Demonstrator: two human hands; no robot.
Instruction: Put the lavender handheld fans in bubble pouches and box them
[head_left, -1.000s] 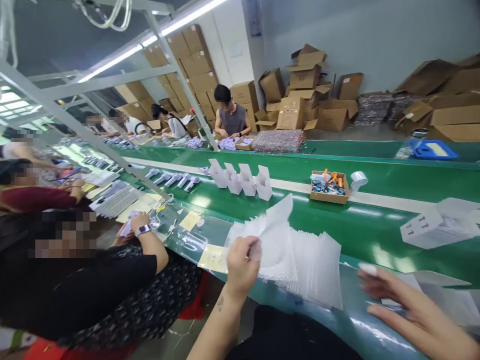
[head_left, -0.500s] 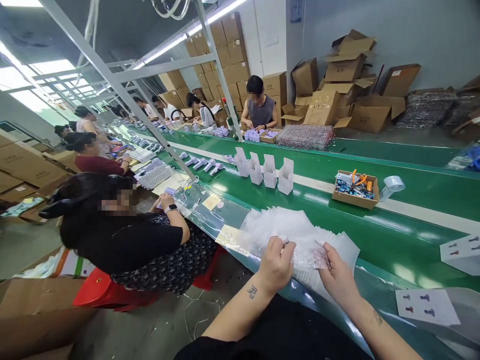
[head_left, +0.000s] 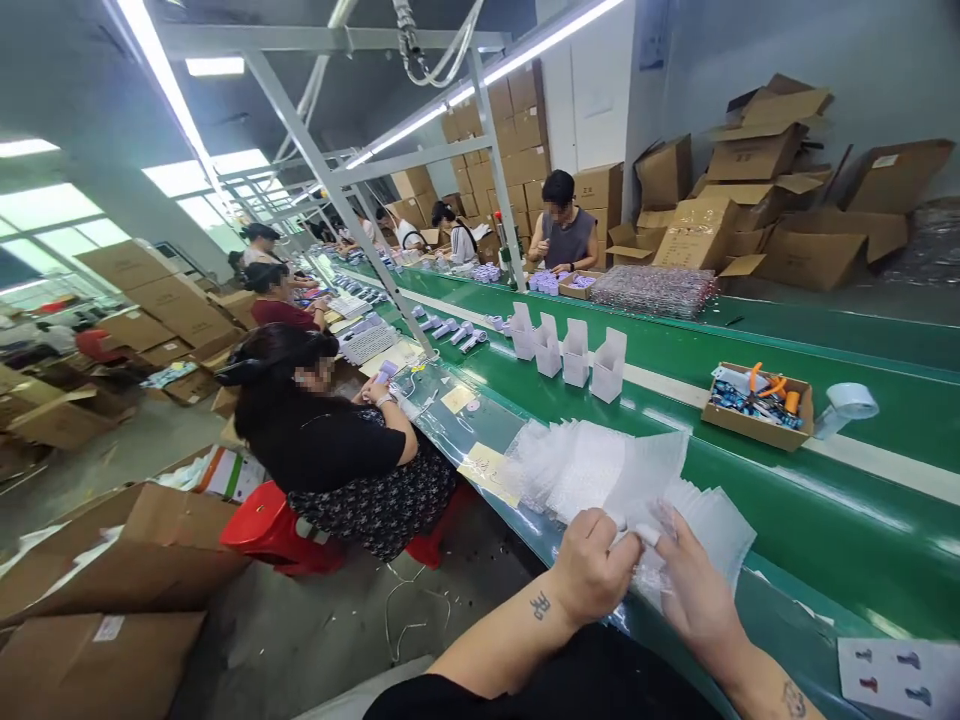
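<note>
Near the bottom edge of the view, the person's left hand [head_left: 592,572] and right hand [head_left: 694,598] meet over the near rim of the green bench [head_left: 825,520]. The left grip is narrow, thumb and fingers pinched on the lower edge of a clear bag [head_left: 652,470] that stands up from the fanned stack of bags [head_left: 570,465] lying on the bench just beyond the hands. The right fingers lie against the same edge, but the thumb is hidden behind the hand and the film blurs the fingertips, so I cannot tell whether that grip is closed. Both forearms are cut off by the frame.

Far of the stack stand four open white boxes [head_left: 577,355], and to the right a cardboard tray [head_left: 757,405] with orange-handled pliers; its other contents are too small to make out. A tape roll [head_left: 844,405] lies just beside it. At the near right corner a printed card [head_left: 896,675] is cut off. To the left a seated co-worker [head_left: 330,440] leans on the bench.
</note>
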